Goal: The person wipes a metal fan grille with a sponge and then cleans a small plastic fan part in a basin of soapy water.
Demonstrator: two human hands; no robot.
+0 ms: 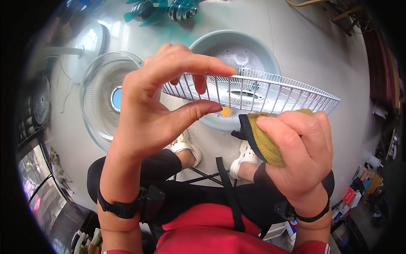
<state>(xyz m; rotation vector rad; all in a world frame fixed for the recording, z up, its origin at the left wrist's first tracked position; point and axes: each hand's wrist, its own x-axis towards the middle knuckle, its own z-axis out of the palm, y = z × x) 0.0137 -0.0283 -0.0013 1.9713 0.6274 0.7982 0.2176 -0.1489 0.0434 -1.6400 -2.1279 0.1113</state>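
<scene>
A white wire fan grille (269,92) is held up, tilted nearly edge-on, above a pale blue-grey basin (272,54) of sudsy water. My left hand (165,85) grips the grille's rim at its left part, fingers over the top and thumb below. In my right hand (301,149) is a bunched olive-green cloth (266,139) with a black edge, up against the near lower rim of the grille. A small yellow piece (226,111) shows below the grille, over the basin; I cannot tell what it is.
Another fan grille (98,92) with a blue centre lies left of the basin. Behind it stands a white fan base (87,41) with a pole. Teal fan blades (155,14) lie on wet floor beyond. A cat (58,168) lies far left; boxes (350,197) sit at right.
</scene>
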